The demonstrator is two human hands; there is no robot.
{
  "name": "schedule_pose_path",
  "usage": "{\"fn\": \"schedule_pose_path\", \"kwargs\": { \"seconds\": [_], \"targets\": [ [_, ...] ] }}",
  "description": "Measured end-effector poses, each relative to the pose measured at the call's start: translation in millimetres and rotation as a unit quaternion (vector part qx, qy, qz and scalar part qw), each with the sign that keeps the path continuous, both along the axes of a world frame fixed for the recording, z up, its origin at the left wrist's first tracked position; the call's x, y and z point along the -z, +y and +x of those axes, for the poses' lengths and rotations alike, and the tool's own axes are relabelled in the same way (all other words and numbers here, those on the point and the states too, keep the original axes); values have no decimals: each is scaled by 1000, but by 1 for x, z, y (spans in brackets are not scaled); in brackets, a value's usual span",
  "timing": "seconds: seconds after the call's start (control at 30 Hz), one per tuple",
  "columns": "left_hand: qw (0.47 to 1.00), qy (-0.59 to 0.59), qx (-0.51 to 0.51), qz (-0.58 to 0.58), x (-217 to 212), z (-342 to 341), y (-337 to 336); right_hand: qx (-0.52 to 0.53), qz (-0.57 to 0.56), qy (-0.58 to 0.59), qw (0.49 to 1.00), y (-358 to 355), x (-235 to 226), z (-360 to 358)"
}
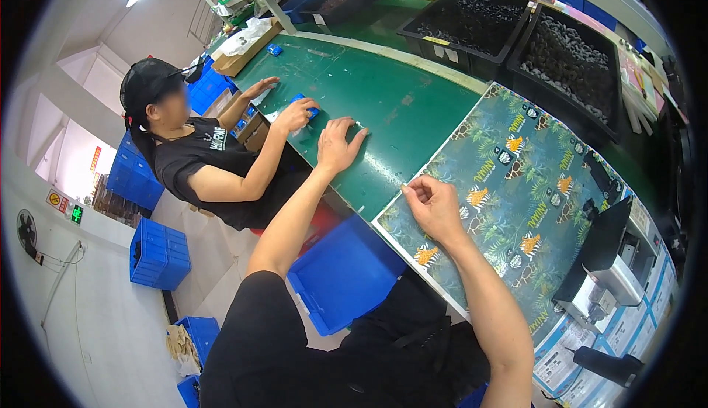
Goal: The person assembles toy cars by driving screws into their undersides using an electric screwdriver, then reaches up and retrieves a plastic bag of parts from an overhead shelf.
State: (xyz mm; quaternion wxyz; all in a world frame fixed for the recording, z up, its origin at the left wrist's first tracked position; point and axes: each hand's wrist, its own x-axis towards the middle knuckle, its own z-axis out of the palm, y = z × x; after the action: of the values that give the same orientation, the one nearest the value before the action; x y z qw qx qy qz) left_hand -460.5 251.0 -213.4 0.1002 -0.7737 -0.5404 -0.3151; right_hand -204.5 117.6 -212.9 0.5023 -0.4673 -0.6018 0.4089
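While the left hand (339, 148) is spread over the green table (402, 105), the right hand (436, 210) is curled. Its grip cannot be told.

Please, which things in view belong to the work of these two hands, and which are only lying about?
By nearness, likely in the work:
left hand, over the green table
right hand, at the patterned mat

Seemingly just lying about:
blue crate
black trays
silver-and-black machine
black tool

The left forearm (295, 220) stretches forward, the left hand (338, 147) palm down, thumb spread; the right forearm (490, 301) angles inward, the right hand (436, 207) curled, thumb near forefinger.
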Motion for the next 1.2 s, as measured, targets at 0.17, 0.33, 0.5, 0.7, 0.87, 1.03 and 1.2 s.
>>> {"fn": "schedule_pose_path", "kwargs": {
  "seconds": [0.17,0.33,0.5,0.7,0.87,1.03,1.2],
  "targets": [
    [1000,0,-7,-5,2,-3,1,1,0,0,1000,0,0,-1],
    [1000,-4,-10,-18,1,0,1,3,3,-1,1000,1,2,0],
    [1000,-2,-13,-19,0,-3,1,3,2,5,1000,0,2,-1],
    [1000,-7,-15,-24,4,-4,0,1,-10,6,1000,-1,1,-1],
    [1000,-8,-14,-22,2,-1,2,1,-6,10,1000,0,3,-1],
    [999,-14,-17,-26,1,0,1,4,12,9,1000,-1,1,-1],
    [1000,-10,-21,-19,1,1,0,-3,9,20,1000,0,3,-2]
  ]
}}
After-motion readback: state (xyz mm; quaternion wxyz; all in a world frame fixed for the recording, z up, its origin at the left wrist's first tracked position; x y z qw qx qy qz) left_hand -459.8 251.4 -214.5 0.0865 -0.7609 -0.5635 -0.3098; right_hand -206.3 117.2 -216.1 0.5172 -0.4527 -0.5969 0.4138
